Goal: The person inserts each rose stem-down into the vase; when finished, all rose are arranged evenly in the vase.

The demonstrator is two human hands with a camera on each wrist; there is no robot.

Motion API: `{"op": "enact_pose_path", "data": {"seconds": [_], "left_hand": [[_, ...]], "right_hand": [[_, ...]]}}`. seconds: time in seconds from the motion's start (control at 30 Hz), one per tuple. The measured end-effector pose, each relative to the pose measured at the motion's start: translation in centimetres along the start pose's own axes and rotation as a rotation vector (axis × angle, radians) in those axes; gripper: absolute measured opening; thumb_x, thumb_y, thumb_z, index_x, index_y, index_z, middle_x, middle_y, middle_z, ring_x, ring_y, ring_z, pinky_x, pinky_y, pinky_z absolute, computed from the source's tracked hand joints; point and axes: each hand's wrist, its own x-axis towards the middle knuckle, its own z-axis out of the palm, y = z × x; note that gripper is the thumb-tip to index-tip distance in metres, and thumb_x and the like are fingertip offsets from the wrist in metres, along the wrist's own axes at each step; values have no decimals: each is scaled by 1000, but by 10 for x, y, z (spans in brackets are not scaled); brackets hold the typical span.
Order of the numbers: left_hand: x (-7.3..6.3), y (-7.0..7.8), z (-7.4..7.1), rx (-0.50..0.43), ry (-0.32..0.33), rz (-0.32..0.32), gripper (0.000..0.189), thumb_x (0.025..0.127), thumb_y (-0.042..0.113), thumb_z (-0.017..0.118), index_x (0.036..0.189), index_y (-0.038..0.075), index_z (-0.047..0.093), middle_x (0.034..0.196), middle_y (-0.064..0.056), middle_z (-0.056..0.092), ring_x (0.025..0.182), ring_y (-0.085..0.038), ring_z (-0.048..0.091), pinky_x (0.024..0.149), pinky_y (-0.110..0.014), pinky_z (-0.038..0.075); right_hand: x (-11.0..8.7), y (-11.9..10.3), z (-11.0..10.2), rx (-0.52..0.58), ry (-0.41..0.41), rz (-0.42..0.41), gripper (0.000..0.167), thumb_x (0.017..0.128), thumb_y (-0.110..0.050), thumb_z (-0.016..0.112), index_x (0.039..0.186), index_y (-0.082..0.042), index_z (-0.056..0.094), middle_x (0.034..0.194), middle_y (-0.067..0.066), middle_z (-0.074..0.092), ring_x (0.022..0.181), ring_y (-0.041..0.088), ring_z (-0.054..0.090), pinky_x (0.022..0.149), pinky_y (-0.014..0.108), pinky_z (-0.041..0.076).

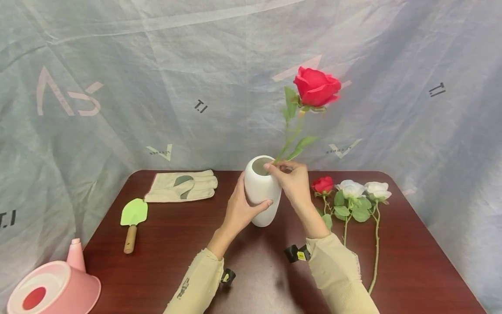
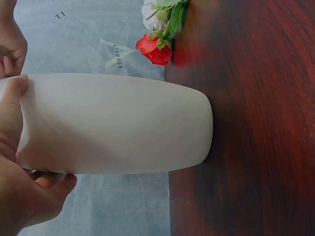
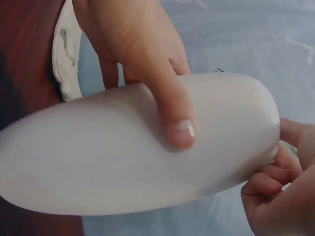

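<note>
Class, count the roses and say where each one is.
4. The right hand holds one red rose at the mouth of the white vase. On the table to the right lie another red rose, a white rose and, farthest right, a second white rose.

You have a glove at the worktop's far-left corner, a green-bladed trowel by the left edge, and a pink watering can nearer you along that edge.
</note>
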Motion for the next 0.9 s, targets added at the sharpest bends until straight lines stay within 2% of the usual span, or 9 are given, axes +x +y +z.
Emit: {"op": "enact_pose_path", "data": {"seconds": [0.07, 0.17, 0.27, 0.33, 0.47, 0.63, 0.9], "left_hand": [[0, 0, 0, -1, -3, 1, 100, 68, 46, 79, 146, 24, 21, 125, -1, 49, 103, -20, 53, 80, -42, 46], [0, -1, -1, -2, -4, 7, 100, 69, 47, 78, 146, 23, 21, 126, -3, 48, 103, -21, 54, 79, -43, 46], [0, -2, -1, -10, -15, 3, 100, 69, 49, 77, 147, 24, 18, 129, -3, 47, 105, -22, 53, 80, -44, 46], [0, -3, -1, -18, -29, -1, 101, 70, 51, 76, 148, 26, 16, 131, -3, 45, 107, -22, 53, 81, -45, 45], [0, -4, -1, -23, -47, -6, 103, 71, 54, 74, 148, 27, 12, 133, -1, 43, 109, -20, 51, 83, -45, 45], [0, -4, 0, -24, -33, 16, 102, 70, 52, 75, 148, 26, 15, 131, 0, 44, 108, -18, 51, 83, -43, 45], [0, -5, 1, -39, -9, 35, 100, 69, 48, 77, 147, 27, 18, 130, 3, 44, 107, -16, 51, 83, -42, 44]], "right_hand": [[-2, -4, -1, -134, -38, -45, 27, 84, -29, 70, 82, -2, 72, 79, 7, 56, 74, 19, 50, 60, 29, 41], [-5, -13, -2, -329, -90, -100, 33, 91, -33, 59, 97, -2, 69, 88, 10, 52, 75, 21, 47, 64, 34, 39], [-8, -22, 1, -447, -123, -108, 42, 93, -36, 53, 117, -1, 60, 97, 11, 44, 71, 23, 44, 62, 35, 37], [-9, -27, 2, -484, -124, -96, 49, 93, -38, 53, 127, -2, 52, 100, 12, 39, 65, 24, 40, 58, 35, 35], [-11, -34, 1, -518, -104, -88, 58, 91, -41, 54, 135, -4, 45, 106, 11, 35, 60, 23, 41, 56, 33, 36], [-12, -36, -7, -485, -115, -71, 60, 91, -43, 53, 138, -7, 42, 106, 10, 36, 67, 21, 47, 60, 34, 38], [-15, -23, -23, -352, -93, -97, 49, 94, -42, 49, 126, -6, 55, 105, 13, 48, 80, 24, 55, 70, 38, 44]]}}
